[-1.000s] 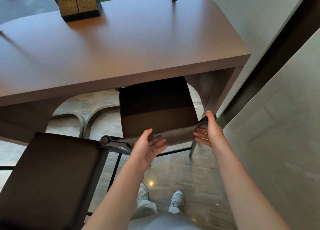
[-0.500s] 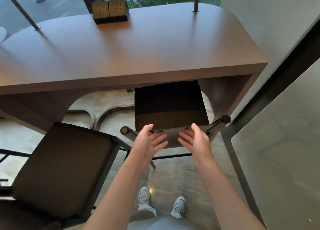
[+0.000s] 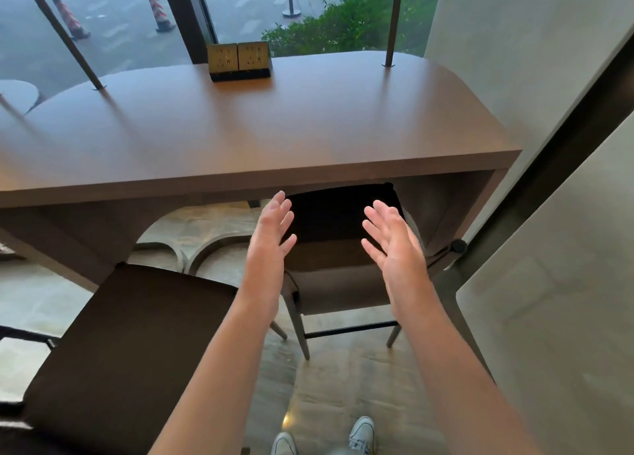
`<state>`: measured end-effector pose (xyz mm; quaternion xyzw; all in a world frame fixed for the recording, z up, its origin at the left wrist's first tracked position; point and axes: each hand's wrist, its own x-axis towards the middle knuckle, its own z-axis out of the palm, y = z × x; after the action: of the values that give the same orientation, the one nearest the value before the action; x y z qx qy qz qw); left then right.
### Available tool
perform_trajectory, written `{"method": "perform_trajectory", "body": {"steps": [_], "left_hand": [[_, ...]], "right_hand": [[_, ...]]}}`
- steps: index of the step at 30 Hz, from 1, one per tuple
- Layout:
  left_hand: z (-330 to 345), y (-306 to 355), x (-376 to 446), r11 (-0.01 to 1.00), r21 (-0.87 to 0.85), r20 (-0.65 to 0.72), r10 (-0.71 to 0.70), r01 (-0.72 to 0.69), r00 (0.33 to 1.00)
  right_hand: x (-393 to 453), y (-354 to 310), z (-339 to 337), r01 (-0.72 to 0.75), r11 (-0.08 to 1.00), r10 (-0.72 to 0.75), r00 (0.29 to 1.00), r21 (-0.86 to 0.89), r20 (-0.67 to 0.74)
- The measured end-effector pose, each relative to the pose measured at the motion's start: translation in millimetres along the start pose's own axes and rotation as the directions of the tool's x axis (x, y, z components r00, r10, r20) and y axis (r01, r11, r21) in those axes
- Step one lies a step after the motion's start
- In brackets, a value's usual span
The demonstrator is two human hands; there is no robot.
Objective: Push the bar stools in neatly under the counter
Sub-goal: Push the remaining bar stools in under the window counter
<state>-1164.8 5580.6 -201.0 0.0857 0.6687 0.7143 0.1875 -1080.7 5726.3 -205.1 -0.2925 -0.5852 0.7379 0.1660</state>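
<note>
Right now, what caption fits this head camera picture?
Open left hand and right hand raised above a bar stool tucked under the counter.

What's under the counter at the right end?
The right stool, its dark seat partly tucked beneath the counter. The seat's front edge and front legs are hidden by the countertop. The left stool stands out.

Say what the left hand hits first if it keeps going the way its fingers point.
Likely the counter's front edge: the left hand is open, fingers aimed up and forward, tips just below that edge. Depth is unclear; if it runs lower, it passes under, above the tucked stool's seat.
</note>
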Motion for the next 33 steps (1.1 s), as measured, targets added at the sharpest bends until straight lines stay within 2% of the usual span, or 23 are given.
{"method": "perform_trajectory", "body": {"steps": [3, 10, 18, 28, 33], "left_hand": [[-12.6, 23.5, 0.7, 0.999, 0.004, 0.011, 0.050, -0.050, 0.999], [-36.9, 82.7, -3.5, 0.984, -0.037, 0.129, 0.177, -0.174, 0.976], [-52.6, 105.5, -13.0, 0.975, -0.065, 0.244, 0.220, -0.211, 0.945], [-55.4, 101.6, -21.8, 0.974, -0.078, 0.335, 0.225, -0.211, 0.915], [-52.1, 102.1, -29.6, 0.973, -0.080, 0.332, 0.230, -0.215, 0.915]], "right_hand": [[-9.5, -26.2, 26.2, 0.084, 0.995, -0.080, 0.995, -0.062, 0.062], [-33.1, -65.7, 81.3, 0.213, 0.975, -0.206, 0.973, -0.057, 0.109], [-61.5, -79.9, 106.4, 0.309, 0.951, -0.309, 0.951, -0.034, -0.001], [-90.6, -77.1, 101.5, 0.296, 0.955, -0.293, 0.946, 0.002, -0.137], [-98.6, -75.5, 94.4, 0.294, 0.956, -0.290, 0.947, 0.005, -0.135]]}}
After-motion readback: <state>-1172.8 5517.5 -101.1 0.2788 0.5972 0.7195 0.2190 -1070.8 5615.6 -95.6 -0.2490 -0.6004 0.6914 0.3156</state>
